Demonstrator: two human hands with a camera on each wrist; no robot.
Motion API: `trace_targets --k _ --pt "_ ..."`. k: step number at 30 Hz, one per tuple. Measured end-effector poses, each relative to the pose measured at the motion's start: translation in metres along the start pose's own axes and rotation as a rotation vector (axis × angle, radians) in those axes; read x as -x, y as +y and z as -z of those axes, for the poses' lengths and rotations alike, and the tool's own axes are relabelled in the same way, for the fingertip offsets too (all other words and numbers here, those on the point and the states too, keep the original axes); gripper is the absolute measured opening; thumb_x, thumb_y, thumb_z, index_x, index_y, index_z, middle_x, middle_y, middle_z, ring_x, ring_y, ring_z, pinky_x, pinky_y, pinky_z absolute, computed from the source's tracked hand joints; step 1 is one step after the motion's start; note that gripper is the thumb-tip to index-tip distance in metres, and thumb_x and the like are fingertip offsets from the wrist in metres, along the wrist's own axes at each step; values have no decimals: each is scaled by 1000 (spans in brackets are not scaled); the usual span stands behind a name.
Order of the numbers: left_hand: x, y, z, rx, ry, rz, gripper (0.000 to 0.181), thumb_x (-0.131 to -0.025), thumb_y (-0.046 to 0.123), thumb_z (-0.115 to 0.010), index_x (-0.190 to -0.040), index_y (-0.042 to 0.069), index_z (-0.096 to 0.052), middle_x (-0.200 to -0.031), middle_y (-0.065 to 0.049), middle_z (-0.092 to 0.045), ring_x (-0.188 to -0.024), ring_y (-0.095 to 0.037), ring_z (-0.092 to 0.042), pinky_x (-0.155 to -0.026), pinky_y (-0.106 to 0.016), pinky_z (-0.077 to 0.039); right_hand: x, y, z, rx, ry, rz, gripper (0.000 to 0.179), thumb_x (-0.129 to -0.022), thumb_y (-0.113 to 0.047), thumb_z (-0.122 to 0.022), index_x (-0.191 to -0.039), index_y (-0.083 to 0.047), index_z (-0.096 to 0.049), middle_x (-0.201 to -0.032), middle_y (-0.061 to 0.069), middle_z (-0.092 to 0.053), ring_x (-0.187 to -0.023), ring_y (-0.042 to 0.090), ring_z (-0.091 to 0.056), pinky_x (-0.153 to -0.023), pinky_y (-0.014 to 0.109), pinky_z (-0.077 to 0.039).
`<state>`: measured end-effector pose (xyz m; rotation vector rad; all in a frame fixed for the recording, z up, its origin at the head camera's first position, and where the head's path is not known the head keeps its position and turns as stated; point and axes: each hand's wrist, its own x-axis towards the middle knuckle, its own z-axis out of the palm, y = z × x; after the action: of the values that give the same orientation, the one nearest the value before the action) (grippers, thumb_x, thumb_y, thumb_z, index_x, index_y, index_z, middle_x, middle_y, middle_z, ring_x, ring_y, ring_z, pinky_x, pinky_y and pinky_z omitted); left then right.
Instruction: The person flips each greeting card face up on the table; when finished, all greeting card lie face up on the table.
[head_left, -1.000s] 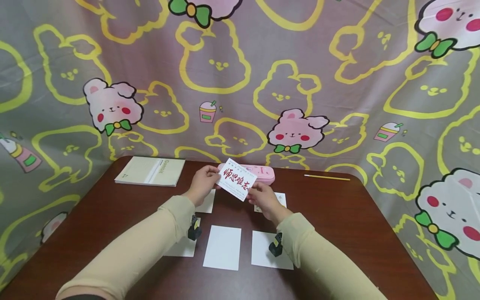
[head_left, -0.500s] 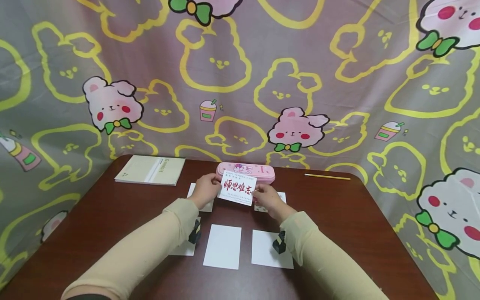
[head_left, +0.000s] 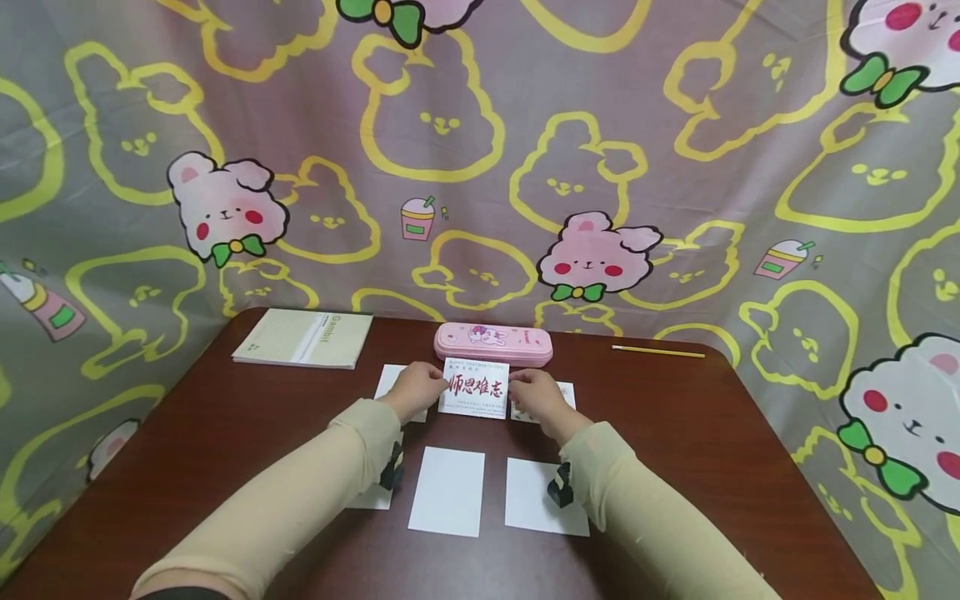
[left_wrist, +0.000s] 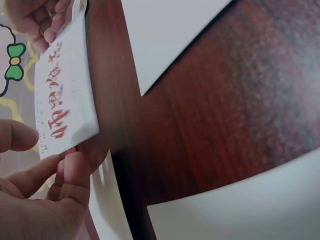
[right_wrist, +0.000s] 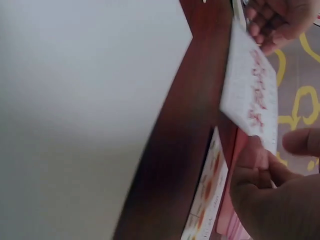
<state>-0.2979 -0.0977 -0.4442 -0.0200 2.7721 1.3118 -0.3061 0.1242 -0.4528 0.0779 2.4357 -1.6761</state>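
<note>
A white card (head_left: 474, 389) with large red Chinese characters is held upright, tilted back, low over the table's middle. My left hand (head_left: 417, 390) pinches its left edge between thumb and fingers. On the opposite edge, my right hand (head_left: 538, 398) pinches in the same way, its index finger lifted off in the right wrist view. The card (left_wrist: 62, 100) shows the same red writing in the left wrist view. Beneath my left hand lies a white card (head_left: 392, 380), partly covered; under the right is a printed card (right_wrist: 207, 187), also partly hidden.
Behind the held card is a pink pencil case (head_left: 492, 343). Nearer me lie blank white cards, one in the middle (head_left: 447, 492) and others beneath each wrist. Notebooks (head_left: 303, 338) sit at the back left, a yellow pencil (head_left: 658, 352) at the back right, before a patterned curtain (head_left: 480, 167).
The held card has come down from in front of the pencil case toward the table and turned from slanted to level. Both hands moved down with it, uncovering the case.
</note>
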Motion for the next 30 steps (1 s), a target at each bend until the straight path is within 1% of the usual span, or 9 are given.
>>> trace_targets --k 2,5,9,12,17,19,22,26,30 --pt "1 -1 1 3 -18 23 32 -98 12 -60 -119 -11 -69 -119 -22 -68 -109 -32 -62 -93 -45 -53 0 -2 -1 -11 -31 -23 32 -100 -7 -55 -126 11 -62 -95 11 -63 -79 16 -58 -67 24 -52" --pt "2 0 1 11 -43 34 33 -99 13 -59 -118 -11 -69 -115 -22 -68 -107 -32 -62 -94 -46 -52 1 -5 -2 -19 -63 -50 37 -101 -9 -55 -131 13 -58 -104 15 -64 -85 17 -60 -72 25 -54" --pt "1 2 1 -3 -72 24 29 -99 15 -60 -110 -9 -72 -94 -13 -66 -87 -25 -57 -81 -39 -51 2 -7 -3 -20 -73 -61 41 -100 -8 -56 -134 14 -56 -114 19 -64 -91 20 -61 -77 29 -55" --pt "-1 2 1 -8 -96 32 27 -100 17 -61 -102 -7 -73 -79 -5 -57 -76 -20 -50 -70 -33 -45 4 -9 -5 -30 -90 -69 42 -98 -7 -57 -134 15 -55 -110 18 -62 -89 20 -58 -78 29 -54" --pt "0 2 3 -37 -114 39 26 -100 17 -60 -84 -2 -67 -70 -4 -44 -69 -19 -44 -64 -32 -38 7 -14 -8 -31 -114 -79 41 -99 -8 -57 -133 15 -55 -107 14 -57 -89 19 -54 -78 28 -53" --pt "2 3 4 -64 -122 26 25 -100 18 -59 -87 -2 -66 -76 -7 -51 -74 -22 -49 -69 -35 -42 7 -15 -9 -15 -115 -82 42 -99 -9 -57 -134 15 -54 -110 15 -58 -88 19 -55 -78 27 -53" --pt "5 6 5 -99 -146 -1 33 -101 20 -58 -110 -10 -68 -103 -19 -66 -100 -31 -63 -88 -42 -52 7 -16 -10 7 -110 -97 49 -99 -10 -58 -141 14 -50 -118 19 -59 -85 19 -56 -77 28 -53" --pt "8 9 6 -136 -160 -32 49 -102 22 -58 -132 -17 -57 -136 -30 -59 -130 -42 -54 -108 -51 -44 9 -15 -11 18 -110 -101 58 -98 -10 -60 -148 13 -42 -131 23 -56 -90 22 -59 -81 32 -55" --pt "9 11 9 -155 -167 -43 50 -102 22 -59 -131 -17 -57 -136 -31 -59 -130 -43 -54 -109 -51 -44 11 -17 -13 11 -120 -80 57 -98 -10 -61 -149 10 -44 -144 26 -51 -101 27 -61 -90 38 -56"
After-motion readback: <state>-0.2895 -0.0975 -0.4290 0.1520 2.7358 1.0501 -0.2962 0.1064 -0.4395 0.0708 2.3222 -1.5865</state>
